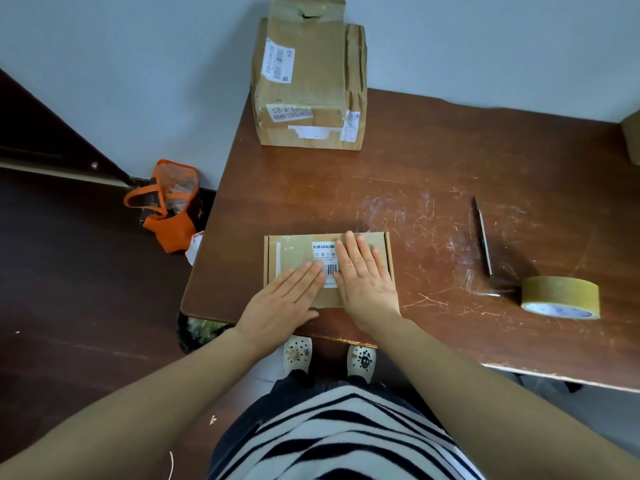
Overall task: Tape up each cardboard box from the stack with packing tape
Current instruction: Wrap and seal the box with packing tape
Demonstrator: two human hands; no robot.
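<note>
striped top in the foreground, a person presses left hand (284,299) and right hand (367,275) flat, fingers straight and gripping nothing, on a small cardboard mailer box (294,251) at the table's (415,188) near edge. packing tape roll (560,297) sits well apart, right. a lopsided push could skid the box off the edge.

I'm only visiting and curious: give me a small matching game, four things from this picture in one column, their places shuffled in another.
Things: 1 small box; 2 tape roll; 3 orange bag; 4 tall box.
Places: a on the floor, left of the table; b at the table's far edge; c under the left hand and right hand; d on the table, at the person's right.
Pairs: 1-c; 2-d; 3-a; 4-b.
</note>
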